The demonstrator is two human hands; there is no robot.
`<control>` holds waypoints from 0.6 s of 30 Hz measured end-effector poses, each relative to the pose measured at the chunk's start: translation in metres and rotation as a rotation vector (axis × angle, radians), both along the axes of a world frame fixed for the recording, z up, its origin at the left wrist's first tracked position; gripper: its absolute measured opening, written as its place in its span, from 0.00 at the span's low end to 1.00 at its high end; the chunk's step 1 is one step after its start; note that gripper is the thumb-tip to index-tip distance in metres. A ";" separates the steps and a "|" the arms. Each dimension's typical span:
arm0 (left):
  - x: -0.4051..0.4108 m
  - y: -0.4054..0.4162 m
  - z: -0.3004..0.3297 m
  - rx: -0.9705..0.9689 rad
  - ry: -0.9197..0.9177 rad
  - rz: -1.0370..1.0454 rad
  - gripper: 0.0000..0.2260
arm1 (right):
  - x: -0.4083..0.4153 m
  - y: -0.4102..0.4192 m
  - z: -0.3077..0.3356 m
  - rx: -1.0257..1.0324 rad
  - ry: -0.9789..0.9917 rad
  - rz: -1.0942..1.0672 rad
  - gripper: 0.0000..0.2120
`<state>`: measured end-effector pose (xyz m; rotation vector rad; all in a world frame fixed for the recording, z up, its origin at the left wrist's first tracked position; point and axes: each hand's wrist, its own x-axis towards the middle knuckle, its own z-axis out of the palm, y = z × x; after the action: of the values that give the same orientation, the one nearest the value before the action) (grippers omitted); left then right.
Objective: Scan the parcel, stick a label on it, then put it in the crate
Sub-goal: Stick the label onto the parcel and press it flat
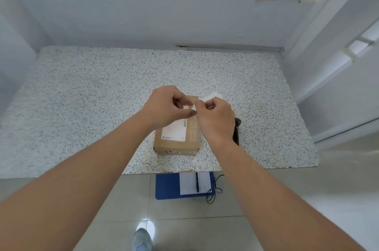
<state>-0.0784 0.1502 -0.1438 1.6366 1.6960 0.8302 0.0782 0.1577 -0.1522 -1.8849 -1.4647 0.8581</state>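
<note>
A brown cardboard parcel [176, 141] with a white shipping label on its top lies on the speckled counter [92, 96]. Both hands hover over its far end. My left hand [168, 107] pinches a small white sticker label [186, 107] between thumb and fingers. My right hand [215, 116] pinches a white backing sheet [213, 96], which sticks out behind its fingers. The two hands touch at the fingertips. A black handheld scanner [236, 130] lies on the counter just right of the parcel, mostly hidden by my right wrist.
Below the counter's front edge a blue crate [166, 187] stands on the tiled floor, with a white sheet [188, 183], a black pen [197, 182] and a dark cable [213, 193] at it. White walls close in the counter at the back and sides. A shoe [142, 239] shows at the bottom.
</note>
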 end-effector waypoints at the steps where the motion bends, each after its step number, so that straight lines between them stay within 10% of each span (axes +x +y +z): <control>1: 0.001 0.002 0.002 -0.009 0.010 -0.002 0.14 | 0.000 0.000 0.001 -0.004 -0.004 0.002 0.13; 13: 0.006 0.008 -0.002 -0.061 -0.089 0.143 0.04 | 0.000 0.005 0.010 -0.046 0.135 0.088 0.17; 18: -0.001 0.009 -0.013 -0.170 -0.511 0.392 0.02 | 0.007 0.009 -0.009 -0.055 0.072 0.025 0.13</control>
<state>-0.0793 0.1597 -0.1572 0.8845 1.6689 1.1384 0.0852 0.1663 -0.1608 -1.8590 -1.4374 0.9773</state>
